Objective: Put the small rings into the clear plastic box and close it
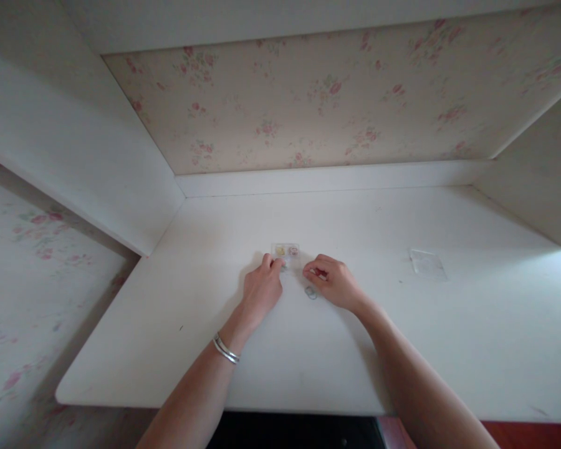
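A small clear plastic box sits on the white tabletop. Its far compartments hold small yellowish and reddish items. My left hand has its fingers drawn together at the box's near left side, covering part of it. Beside its fingertips some pale greenish bits show, too small to name. Just right of the box, my right hand is closed in a pinch; whatever lies between its fingertips cannot be made out. Thin grey-green loops rest on the table just below that hand's fingers.
A flat clear plastic piece, like a lid, lies at the right. One tiny dark strand is on the left part of the white table. White panels stand at both sides, with a flowered wall behind.
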A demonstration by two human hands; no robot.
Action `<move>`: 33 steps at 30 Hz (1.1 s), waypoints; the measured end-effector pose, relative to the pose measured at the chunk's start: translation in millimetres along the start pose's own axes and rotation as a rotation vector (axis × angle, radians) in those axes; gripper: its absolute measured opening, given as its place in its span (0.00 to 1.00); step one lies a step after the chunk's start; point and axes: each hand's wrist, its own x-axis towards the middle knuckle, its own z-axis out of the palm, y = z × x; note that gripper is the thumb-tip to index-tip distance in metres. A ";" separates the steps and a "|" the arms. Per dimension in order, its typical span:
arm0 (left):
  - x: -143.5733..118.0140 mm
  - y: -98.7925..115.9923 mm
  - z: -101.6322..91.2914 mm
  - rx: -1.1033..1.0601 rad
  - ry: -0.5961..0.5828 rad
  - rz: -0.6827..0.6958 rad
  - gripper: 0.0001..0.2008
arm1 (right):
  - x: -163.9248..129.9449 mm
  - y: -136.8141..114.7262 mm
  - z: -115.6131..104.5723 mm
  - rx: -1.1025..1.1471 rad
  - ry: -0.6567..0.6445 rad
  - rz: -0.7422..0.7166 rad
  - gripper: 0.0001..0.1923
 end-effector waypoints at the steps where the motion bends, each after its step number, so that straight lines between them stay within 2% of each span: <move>1: 0.0 -0.4 0.5 -0.003 0.005 0.005 0.18 | 2.1 -0.9 4.3 -0.005 0.062 0.010 0.10; 4: -0.5 -1.5 0.5 -0.028 0.025 0.020 0.18 | 8.7 -1.8 16.7 0.001 0.196 0.068 0.11; 6: -1.3 -1.6 -0.9 -0.048 0.026 0.015 0.17 | 12.2 -0.8 23.1 0.017 0.240 0.118 0.11; 11: -3.0 -0.7 -4.4 -0.078 0.008 -0.006 0.17 | 18.1 1.8 30.8 0.056 0.245 0.164 0.12; 17: -3.2 -2.7 -2.2 -0.106 0.048 -0.001 0.19 | 22.3 0.2 29.9 0.025 0.204 0.180 0.13; 21: -4.1 -3.0 -1.2 -0.155 0.087 0.009 0.20 | 22.0 8.1 26.1 0.091 0.300 0.227 0.14; 26: -11.3 7.3 -4.8 -0.246 0.108 0.157 0.15 | 21.5 21.3 21.6 0.278 0.398 0.361 0.16; 30: -19.4 20.0 -7.7 -0.287 0.051 0.307 0.13 | 21.0 21.3 20.7 0.331 0.372 0.368 0.15; 33: -22.3 26.0 -6.1 -0.277 0.013 0.360 0.13 | 20.1 19.3 20.4 0.340 0.352 0.349 0.14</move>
